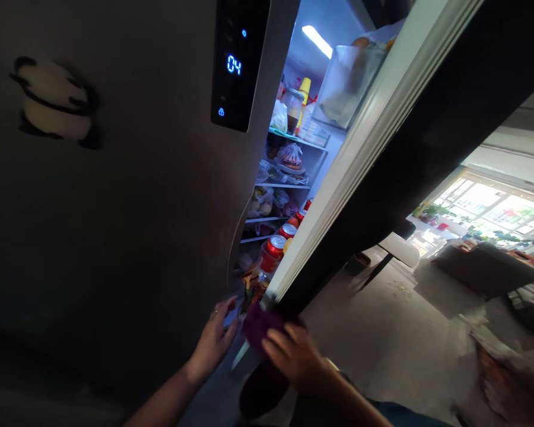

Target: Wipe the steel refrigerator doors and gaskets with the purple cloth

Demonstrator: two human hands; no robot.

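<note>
My right hand [293, 356] is closed around a dark purple cloth [260, 326], held at the lower edge of the part-open refrigerator door [338, 184]. The cloth is blurred, and the hand hides part of it. My left hand [218, 332] is just left of the cloth, by the gap between the two doors. Its fingers are apart and nothing shows in them. Red drink cans [276, 246] stand in the door rack just above both hands. Bottles or jars [260, 287] sit lower in the door, partly hidden.
The other refrigerator door [137, 207] is shut, with a panda figure [57, 98] and a lit display [235, 65] on it. Bagged food fills the shelves [289, 185] inside. To the right are the floor [365, 332], a dark grey piece of furniture [485, 270] and bright windows [493, 201].
</note>
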